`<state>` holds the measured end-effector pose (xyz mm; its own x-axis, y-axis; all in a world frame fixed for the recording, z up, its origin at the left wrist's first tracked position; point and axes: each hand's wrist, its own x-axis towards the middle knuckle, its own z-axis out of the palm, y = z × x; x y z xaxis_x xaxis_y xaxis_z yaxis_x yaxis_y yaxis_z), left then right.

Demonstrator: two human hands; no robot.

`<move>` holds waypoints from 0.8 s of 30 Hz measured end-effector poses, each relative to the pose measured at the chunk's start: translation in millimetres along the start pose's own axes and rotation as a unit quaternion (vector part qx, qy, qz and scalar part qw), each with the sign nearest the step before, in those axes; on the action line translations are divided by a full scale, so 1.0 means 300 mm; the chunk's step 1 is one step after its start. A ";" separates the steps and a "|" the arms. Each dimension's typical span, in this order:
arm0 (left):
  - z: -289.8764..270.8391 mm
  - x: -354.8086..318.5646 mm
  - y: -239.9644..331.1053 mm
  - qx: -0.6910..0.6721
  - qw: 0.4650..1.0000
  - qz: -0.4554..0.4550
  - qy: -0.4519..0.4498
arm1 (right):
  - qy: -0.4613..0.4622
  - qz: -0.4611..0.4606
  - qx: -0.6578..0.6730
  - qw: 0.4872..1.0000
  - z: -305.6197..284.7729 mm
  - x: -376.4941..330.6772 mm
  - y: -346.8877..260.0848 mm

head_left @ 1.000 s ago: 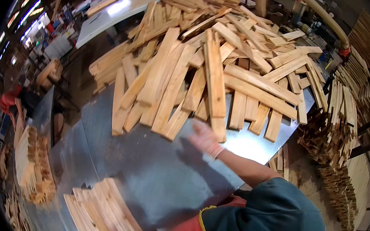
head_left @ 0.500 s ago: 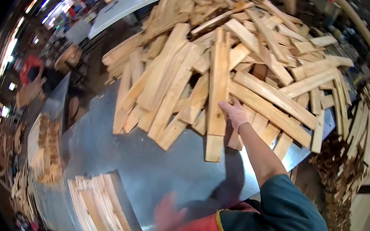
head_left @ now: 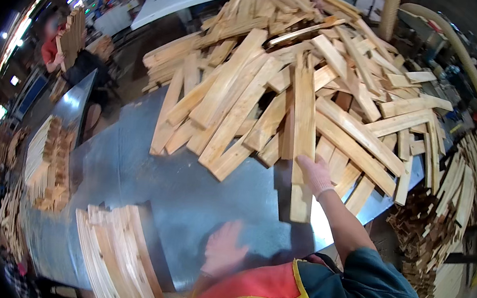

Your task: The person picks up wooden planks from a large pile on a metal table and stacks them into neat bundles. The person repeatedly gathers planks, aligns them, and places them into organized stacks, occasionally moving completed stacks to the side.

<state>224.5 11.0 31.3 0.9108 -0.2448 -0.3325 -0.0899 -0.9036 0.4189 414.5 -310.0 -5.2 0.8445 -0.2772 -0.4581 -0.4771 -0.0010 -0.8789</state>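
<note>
- While the right hand [head_left: 315, 173] pinches the long board [head_left: 302, 115] at its right edge, toward the near end, the board's long axis points away from the body.
- Left hand [head_left: 226, 249]: blurred, fingers apart, seemingly empty; left of board, farther from it.
- Beyond: board pile [head_left: 359, 98].
- Lower left: board stack [head_left: 122, 248].

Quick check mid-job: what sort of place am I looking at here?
Most likely a woodworking shop or small lumber mill: a loose pile of cut boards covers much of a metal-topped table, more stacked wood stands at the right, and a wide ribbed hose shows behind.
</note>
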 end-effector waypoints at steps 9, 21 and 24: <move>-0.014 0.110 -0.185 0.033 0.999 -0.006 0.042 | 0.182 -0.178 0.125 0.959 -0.601 -0.054 0.060; -0.364 1.066 -0.312 0.120 0.948 -0.049 0.290 | 0.139 0.037 -0.209 0.967 -1.210 0.334 0.140; -0.466 1.244 -0.280 0.110 0.940 -0.108 0.305 | 0.336 -0.200 -0.471 0.791 -1.154 0.444 -0.071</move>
<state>628.2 44.8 -9.7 0.9729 0.1396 0.1845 0.1039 -0.9761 0.1907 453.0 -679.7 -1.5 0.8051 -0.5212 0.2831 -0.4410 -0.8452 -0.3020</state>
